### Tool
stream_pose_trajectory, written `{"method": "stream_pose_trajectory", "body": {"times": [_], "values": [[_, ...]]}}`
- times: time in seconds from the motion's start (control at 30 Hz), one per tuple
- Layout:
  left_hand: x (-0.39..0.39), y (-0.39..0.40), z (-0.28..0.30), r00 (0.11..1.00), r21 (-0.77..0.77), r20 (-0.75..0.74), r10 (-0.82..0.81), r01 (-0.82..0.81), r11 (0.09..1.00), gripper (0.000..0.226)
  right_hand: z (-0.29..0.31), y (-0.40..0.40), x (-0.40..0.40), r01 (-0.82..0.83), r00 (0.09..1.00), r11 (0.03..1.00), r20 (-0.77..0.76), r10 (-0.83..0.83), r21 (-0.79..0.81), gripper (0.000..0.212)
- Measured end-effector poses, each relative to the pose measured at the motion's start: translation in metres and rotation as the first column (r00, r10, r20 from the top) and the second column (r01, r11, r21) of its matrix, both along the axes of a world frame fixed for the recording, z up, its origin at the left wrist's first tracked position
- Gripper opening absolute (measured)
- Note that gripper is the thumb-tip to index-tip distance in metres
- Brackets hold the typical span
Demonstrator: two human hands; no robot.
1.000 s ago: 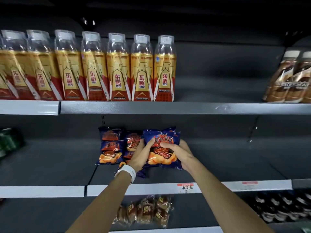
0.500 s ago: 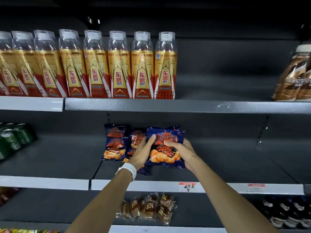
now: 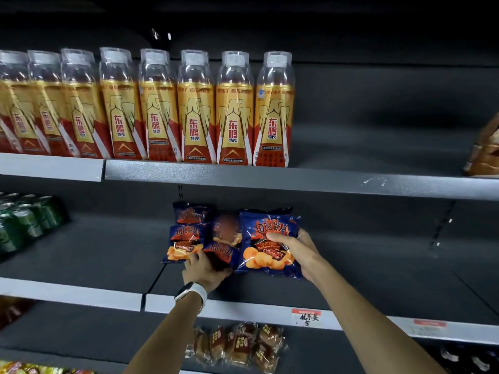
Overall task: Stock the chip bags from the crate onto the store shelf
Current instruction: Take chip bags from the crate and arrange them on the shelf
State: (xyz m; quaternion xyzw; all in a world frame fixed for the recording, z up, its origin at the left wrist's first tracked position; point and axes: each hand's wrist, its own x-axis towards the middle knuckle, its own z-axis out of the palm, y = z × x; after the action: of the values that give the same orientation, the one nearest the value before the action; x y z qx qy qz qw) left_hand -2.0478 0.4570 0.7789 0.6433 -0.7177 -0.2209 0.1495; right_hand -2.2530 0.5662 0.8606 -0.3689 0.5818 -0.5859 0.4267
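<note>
Several blue barbecue chip bags stand on the dark middle shelf (image 3: 364, 268). My right hand (image 3: 294, 249) grips the front right chip bag (image 3: 266, 256) by its right side, thumb across its face, holding it upright. My left hand (image 3: 204, 269), with a white watch on the wrist, holds the lower edge of a middle chip bag (image 3: 224, 252) that leans in front of another. Two more chip bags (image 3: 185, 238) stand stacked at the left of the group. No crate is in view.
Yellow-red drink bottles (image 3: 194, 112) line the upper shelf, with brown bottles (image 3: 484, 152) at its right end. Green cans (image 3: 24, 220) stand at the left of the middle shelf. Wrapped buns (image 3: 237, 346) lie on the lower shelf. A price tag (image 3: 306, 317) sits on the shelf edge.
My left hand left the front right bag and dropped left to the lower middle bag. My right hand keeps hold of the front bag. The view shifted right.
</note>
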Motion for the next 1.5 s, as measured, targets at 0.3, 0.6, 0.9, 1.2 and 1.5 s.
{"method": "stream_pose_trajectory", "body": {"times": [0.3, 0.6, 0.9, 1.2, 1.5], "values": [[-0.007, -0.017, -0.01, 1.0, -0.052, 0.011, -0.017, 0.018, 0.999, 0.124, -0.002, -0.019, 0.008, 0.033, 0.999, 0.999, -0.009, -0.033, -0.006, 0.052], [-0.02, -0.036, -0.006, 0.98, -0.195, -0.196, -0.03, -0.009, 0.981, 0.098, 0.0, -0.035, 0.006, 0.175, 0.983, 0.981, 0.068, -0.169, -0.087, 0.057], [-0.035, -0.052, -0.006, 0.938, -0.167, -0.346, 0.003, -0.065, 0.984, 0.088, 0.011, -0.052, -0.004, 0.25, 0.968, 0.967, -0.004, -0.25, -0.045, 0.043], [-0.05, -0.067, -0.008, 0.818, 0.024, -0.571, 0.075, -0.075, 0.997, 0.106, -0.003, -0.061, -0.012, 0.206, 0.977, 0.978, -0.055, -0.207, -0.022, 0.043], [-0.043, -0.06, -0.015, 0.865, -0.032, -0.501, 0.043, -0.068, 0.997, 0.084, -0.028, -0.065, -0.002, 0.173, 0.985, 0.985, -0.001, -0.173, -0.012, 0.063]]}}
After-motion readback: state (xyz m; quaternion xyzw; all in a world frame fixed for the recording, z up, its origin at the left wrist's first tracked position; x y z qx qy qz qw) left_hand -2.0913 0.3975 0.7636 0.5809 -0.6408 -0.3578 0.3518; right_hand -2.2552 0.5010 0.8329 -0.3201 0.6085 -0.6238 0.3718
